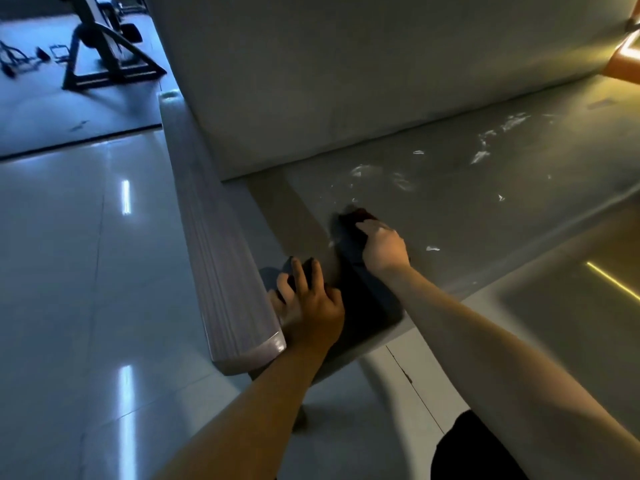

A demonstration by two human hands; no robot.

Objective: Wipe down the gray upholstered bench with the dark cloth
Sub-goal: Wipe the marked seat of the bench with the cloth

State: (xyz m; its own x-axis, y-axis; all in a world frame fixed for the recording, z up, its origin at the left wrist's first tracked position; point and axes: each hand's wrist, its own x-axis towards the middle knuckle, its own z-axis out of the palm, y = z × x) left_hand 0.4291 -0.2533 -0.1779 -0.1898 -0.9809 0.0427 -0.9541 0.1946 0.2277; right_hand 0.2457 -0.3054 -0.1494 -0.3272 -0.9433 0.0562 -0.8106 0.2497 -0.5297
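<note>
The gray upholstered bench [460, 209] runs from the lower middle toward the upper right, with a tall gray backrest [346, 74] behind its seat. White streaks and flecks [485, 150] lie scattered across the seat. A dark cloth [363, 292] is spread over the seat's near-left corner. My right hand [382, 249] grips a bunched part of the cloth and presses it onto the seat. My left hand [306, 306] lies on the cloth at the corner, fingers spread and pressing down, next to the armrest.
A ribbed wooden armrest [221, 258] borders the bench's left side. Glossy floor tiles [86, 271] stretch to the left. An exercise machine's black frame [107, 57] stands on a dark mat at the top left. An orange lit object [623, 60] sits at the far right.
</note>
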